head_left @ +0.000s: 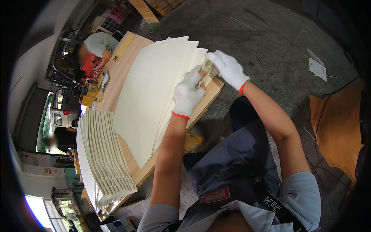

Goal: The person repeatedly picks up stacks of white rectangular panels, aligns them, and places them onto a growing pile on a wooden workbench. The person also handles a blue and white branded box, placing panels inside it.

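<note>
A fanned stack of large, thin cream panels lies on a light wooden table in front of me. My left hand, in a white knit glove with bare thumb and fingertip, rests over the stack's right edge. Its fingers are bent around a panel corner. Beside it, my right hand, also white-gloved with a red cuff, curls inward at the same corner. A narrow pale piece shows between the two hands; what the right fingers grip is hidden.
Several curved cream panels stand in a staggered row at the table's left. Beyond, a person in a grey shirt leans at the wooden table. A yellow box sits there. An orange-brown wrapped bulk stands right; paper lies on the floor.
</note>
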`<state>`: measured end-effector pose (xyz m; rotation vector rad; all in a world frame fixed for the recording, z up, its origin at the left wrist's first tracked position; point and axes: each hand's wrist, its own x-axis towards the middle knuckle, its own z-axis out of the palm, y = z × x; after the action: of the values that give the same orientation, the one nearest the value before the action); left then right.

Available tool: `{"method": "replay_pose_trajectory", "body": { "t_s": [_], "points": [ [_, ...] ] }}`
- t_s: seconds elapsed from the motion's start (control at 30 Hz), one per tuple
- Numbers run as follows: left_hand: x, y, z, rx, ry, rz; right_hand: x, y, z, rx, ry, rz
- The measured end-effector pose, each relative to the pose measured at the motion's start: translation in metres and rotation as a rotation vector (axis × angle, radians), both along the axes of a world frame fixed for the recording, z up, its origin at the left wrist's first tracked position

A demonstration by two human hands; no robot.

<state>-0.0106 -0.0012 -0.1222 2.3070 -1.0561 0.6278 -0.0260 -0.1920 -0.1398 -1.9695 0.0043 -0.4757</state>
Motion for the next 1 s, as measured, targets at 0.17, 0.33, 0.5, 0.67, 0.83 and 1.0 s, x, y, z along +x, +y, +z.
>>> {"method": "replay_pose_trajectory", "body": {
  "t_s": [0.17,0.33,0.5,0.67,0.83,1.0],
  "points": [
    [-0.008,0.001,0.006,0.044,0.144,0.097,-0.005,-0.032,0.016,-0.283,0.298,-0.062],
    [-0.008,0.002,0.001,0.049,0.158,0.171,-0.004,-0.027,0.002,-0.534,0.188,-0.180],
    [-0.006,0.004,-0.004,0.029,0.102,0.164,0.011,-0.043,-0.004,-0.230,0.437,0.113],
    [-0.002,0.006,-0.015,-0.034,0.024,0.152,0.002,-0.027,-0.007,-0.141,0.052,-0.127],
    [-0.018,0.006,-0.007,-0.069,0.076,0.200,-0.014,0.044,0.010,1.220,-0.044,0.190],
    [-0.091,0.053,-0.022,-0.298,0.003,0.313,-0.035,0.105,0.007,1.483,0.700,0.695]
  ]
}}
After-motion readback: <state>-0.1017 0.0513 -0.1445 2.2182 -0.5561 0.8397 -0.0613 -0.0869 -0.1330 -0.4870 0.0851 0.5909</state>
